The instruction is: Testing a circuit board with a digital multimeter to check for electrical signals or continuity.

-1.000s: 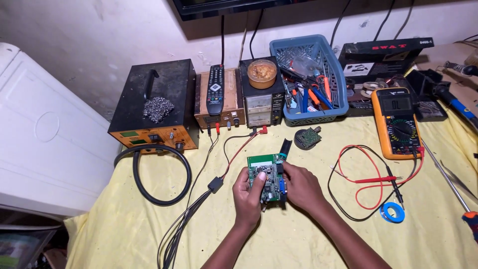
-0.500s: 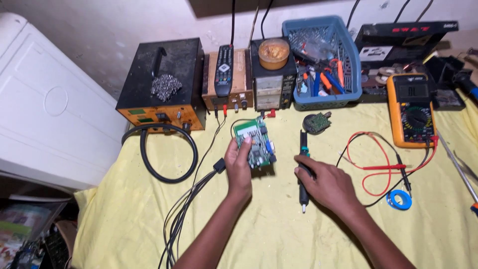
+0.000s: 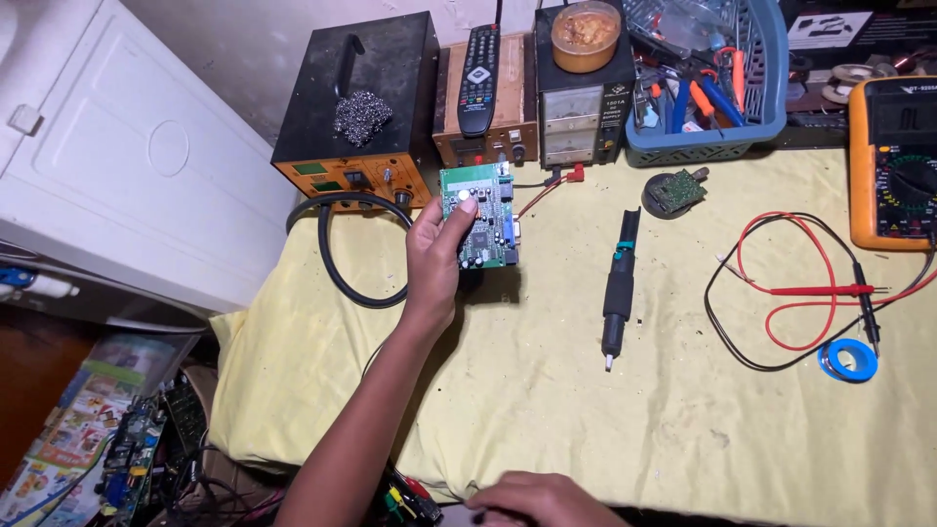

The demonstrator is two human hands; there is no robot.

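Brightness: even and fairly bright, the yellow cloth [image 3: 586,390] well lit.
Source: overhead, soft.
Shadows: short and soft under the board [image 3: 480,217] and left hand [image 3: 434,259]; dark below the table edge.
Glare: mild sheen on the white cabinet [image 3: 146,166].
Focus: sharp at centre.
Edges: slight wide-angle bending.

Two circuit boards [image 3: 480,217] [image 3: 675,191], one multimeter [image 3: 893,161], one remote [image 3: 478,66]

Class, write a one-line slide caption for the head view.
Left hand holds a green circuit board above a yellow cloth.
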